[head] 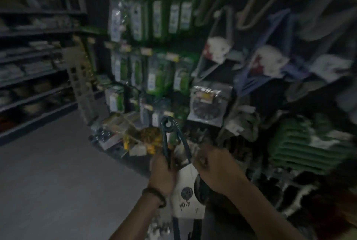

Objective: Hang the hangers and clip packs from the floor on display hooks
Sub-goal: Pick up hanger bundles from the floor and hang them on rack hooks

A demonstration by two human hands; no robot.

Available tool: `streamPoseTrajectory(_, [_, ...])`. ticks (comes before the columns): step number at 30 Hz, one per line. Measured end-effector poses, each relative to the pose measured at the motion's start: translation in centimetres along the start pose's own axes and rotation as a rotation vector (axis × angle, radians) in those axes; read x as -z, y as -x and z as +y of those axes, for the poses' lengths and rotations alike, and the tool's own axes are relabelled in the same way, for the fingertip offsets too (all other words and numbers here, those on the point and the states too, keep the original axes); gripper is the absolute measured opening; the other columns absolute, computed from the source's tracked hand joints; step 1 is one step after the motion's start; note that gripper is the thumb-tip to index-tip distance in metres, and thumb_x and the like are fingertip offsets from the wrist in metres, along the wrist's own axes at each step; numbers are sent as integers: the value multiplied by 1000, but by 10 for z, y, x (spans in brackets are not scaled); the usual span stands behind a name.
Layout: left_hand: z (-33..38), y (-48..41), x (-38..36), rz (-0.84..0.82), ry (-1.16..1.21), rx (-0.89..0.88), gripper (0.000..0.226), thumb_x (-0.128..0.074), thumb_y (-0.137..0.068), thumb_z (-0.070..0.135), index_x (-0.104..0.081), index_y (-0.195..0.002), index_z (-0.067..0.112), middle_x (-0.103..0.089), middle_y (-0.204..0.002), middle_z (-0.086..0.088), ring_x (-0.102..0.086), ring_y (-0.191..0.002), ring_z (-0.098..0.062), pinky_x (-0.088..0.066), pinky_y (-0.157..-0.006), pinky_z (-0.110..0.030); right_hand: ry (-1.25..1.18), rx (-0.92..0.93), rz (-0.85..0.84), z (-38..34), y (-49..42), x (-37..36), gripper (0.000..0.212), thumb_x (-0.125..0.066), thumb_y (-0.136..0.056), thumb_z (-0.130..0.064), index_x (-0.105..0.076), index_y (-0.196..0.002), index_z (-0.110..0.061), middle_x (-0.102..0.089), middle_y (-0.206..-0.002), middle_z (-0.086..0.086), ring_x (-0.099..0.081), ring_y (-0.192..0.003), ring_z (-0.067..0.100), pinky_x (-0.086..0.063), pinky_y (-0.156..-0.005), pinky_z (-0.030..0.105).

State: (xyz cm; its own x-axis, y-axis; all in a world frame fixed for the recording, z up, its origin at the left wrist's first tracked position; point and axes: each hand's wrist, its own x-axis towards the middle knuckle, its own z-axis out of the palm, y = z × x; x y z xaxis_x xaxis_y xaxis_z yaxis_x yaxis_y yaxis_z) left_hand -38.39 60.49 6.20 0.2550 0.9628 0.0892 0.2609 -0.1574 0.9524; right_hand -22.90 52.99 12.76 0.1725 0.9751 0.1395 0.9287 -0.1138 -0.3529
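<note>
Fingers (161,164) of the left hand (164,174) curl round the hanger pack (186,198) just below its hook, while the right hand (214,168) seems to pinch its other side; it looks light, stiff and smooth, and is best held at that neck.

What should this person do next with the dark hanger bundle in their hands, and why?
Probably raise the hanger bundle up to the display of hanging packs. The left hand grips its stem, and the right hand is at its other side above the white label, its grip blurred. The bundle's top loop points upward but hangs from nothing yet.
</note>
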Motion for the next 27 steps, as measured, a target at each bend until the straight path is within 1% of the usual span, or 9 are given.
streamPoseTrajectory(3, [64, 6, -57, -116, -15, -138, 12, -51, -105, 5, -55, -110, 15, -65, -85, 4, -65, -75, 2, -53, -65, -16, 98, -55, 17, 42, 15, 61, 43, -45, -101, -64, -56, -110, -22, -67, -86, 1, -68, -76, 24, -58, -64, 39])
streamPoseTrajectory(6, [123, 9, -119, -212, -55, -276, 14, -55, -104, 11, -57, -116, 18, -69, -99, 12, -64, -85, 7, -53, -74, -17, 114, -114, 113, 89, 34, 119, 33, -43, -105, -52, -55, -113, -22, -69, -99, 5, -69, -88, 31, -57, -71, 41])
streamPoseTrajectory(11, [243, 25, -239, -384, 39, -454, 18, -58, -101, -1, -61, -113, 12, -70, -99, 5, -68, -93, -10, -53, -74, -11, 182, -261, 315, 192, 72, 219, 26, -43, -104, -41, -51, -109, -17, -54, -86, 1, -62, -78, 29, -48, -65, 36])
streamPoseTrajectory(15, [327, 37, -358, -490, 35, -495, 8, -59, -101, 21, -59, -96, 15, -60, -84, -4, -67, -89, -17, -58, -79, -30, 183, -381, 412, 294, 102, 322, 20, -55, -100, -38, -53, -93, -20, -62, -85, 2, -65, -75, 28, -53, -59, 37])
streamPoseTrajectory(17, [372, 39, -412, -555, 134, -497, 34, -64, -94, 28, -61, -122, 9, -70, -106, -13, -70, -103, -15, -58, -91, -35, 272, -431, 410, 340, 115, 373, 17, -58, -100, -33, -62, -94, -19, -61, -83, -2, -66, -75, 22, -56, -60, 32])
streamPoseTrajectory(19, [409, 37, -455, -587, 118, -598, 66, -61, -86, 62, -52, -136, 21, -64, -135, -13, -62, -125, -30, -51, -105, -50, 357, -475, 434, 375, 126, 419, 14, -57, -101, -28, -62, -93, -19, -53, -74, -6, -60, -70, 18, -50, -56, 27])
streamPoseTrajectory(21, [441, 26, -497, -639, 111, -671, 93, -47, -78, 91, -37, -150, 32, -56, -146, 0, -59, -130, -26, -51, -105, -49, 324, -520, 498, 412, 132, 462, 18, -58, -100, -27, -59, -86, -16, -58, -75, -3, -63, -69, 19, -58, -60, 33])
streamPoseTrajectory(23, [476, 29, -523, -552, -7, -899, 75, -40, -93, 78, -15, -156, 47, -40, -157, 17, -49, -138, -11, -48, -110, -38, 317, -586, 533, 442, 135, 501, 20, -58, -97, -29, -61, -83, -15, -67, -81, 6, -70, -72, 25, -64, -64, 43])
streamPoseTrajectory(27, [518, 8, -569, -197, -226, -1313, 72, -35, -105, 59, -11, -164, 26, -12, -171, 2, -13, -156, -13, -23, -126, -36, 339, -626, 582, 482, 132, 574, 21, -58, -100, -22, -69, -92, -6, -73, -92, 13, -74, -85, 31, -64, -72, 42])
